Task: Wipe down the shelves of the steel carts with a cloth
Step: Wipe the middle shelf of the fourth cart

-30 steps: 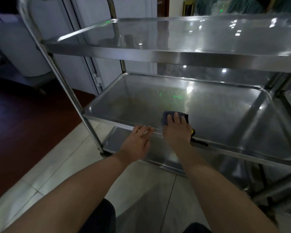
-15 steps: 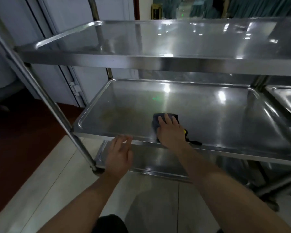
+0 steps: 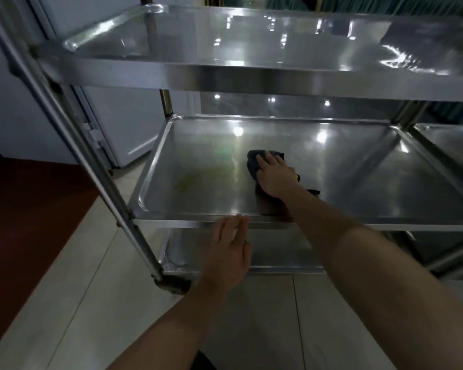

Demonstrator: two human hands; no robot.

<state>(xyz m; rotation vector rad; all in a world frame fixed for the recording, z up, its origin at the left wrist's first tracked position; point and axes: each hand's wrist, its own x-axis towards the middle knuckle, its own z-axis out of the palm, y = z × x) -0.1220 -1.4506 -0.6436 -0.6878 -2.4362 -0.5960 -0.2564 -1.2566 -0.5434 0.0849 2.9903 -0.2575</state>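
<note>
- Since the earlier frames, the right hand [image 3: 274, 177] has pushed the dark cloth [image 3: 254, 162] farther in from the front rim toward the centre of the middle shelf [image 3: 358, 182], and the left hand [image 3: 231, 252] has come off that rim.
- At the left of the frame, a slanted steel post [image 3: 72, 129] runs down to a caster [image 3: 171, 285] on the tiled floor [image 3: 78, 303].
- A yellowish smear [image 3: 187, 181] marks the middle shelf's left part.
- Left hand hovers low centre, just before the shelf's front edge, fingers [image 3: 238, 225] straight and together, holding nothing.
- Right hand presses flat on the cloth, fingers spread.
- Above, the top shelf [image 3: 251, 76] spans the frame.
- A second cart's shelf [image 3: 452, 140] shows at right.
</note>
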